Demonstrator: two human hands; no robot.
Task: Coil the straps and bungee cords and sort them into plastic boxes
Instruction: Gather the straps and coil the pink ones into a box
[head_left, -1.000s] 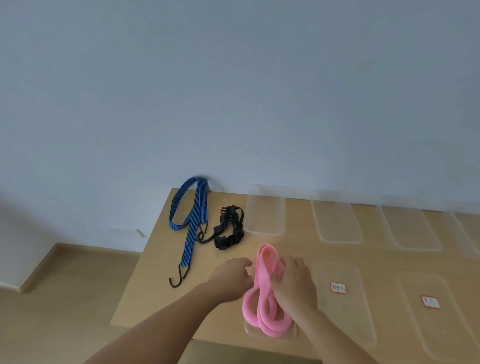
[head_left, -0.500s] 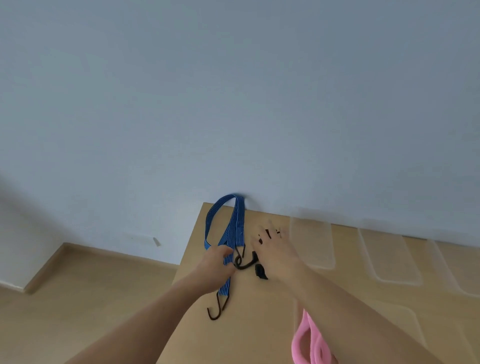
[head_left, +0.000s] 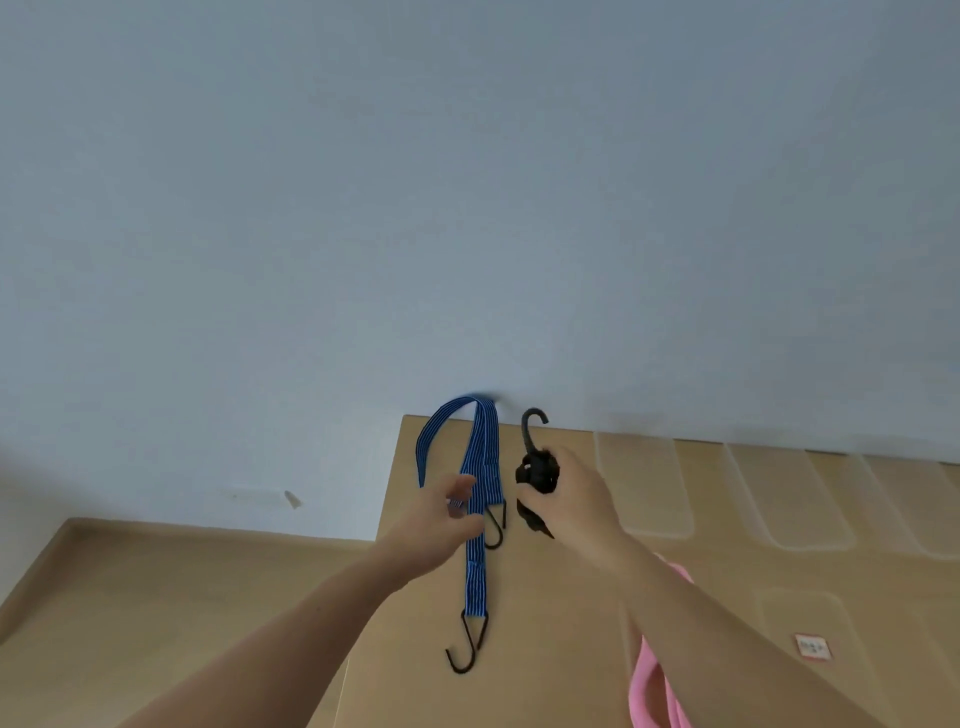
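Observation:
My right hand (head_left: 569, 499) grips a bundled black bungee cord (head_left: 537, 470) lifted off the wooden table (head_left: 545, 623); one black hook sticks up above my fingers. A blue striped flat bungee cord (head_left: 480, 499) with black hooks lies folded on the table's left side, its bend against the wall. My left hand (head_left: 441, 519) hovers over the blue cord with fingers loosely spread, holding nothing. A coiled pink strap (head_left: 649, 691) shows at the bottom, partly hidden by my right forearm.
Clear plastic lids or boxes (head_left: 644, 483) lie in a row along the wall on the right. Another clear box with a red-edged label (head_left: 813, 647) sits nearer. The table's left edge drops to a wooden floor (head_left: 156, 597).
My hands left the pink strap and moved to the far left. My right hand took hold of the black bungee cord and raised it. The left hand let go of the blue cord.

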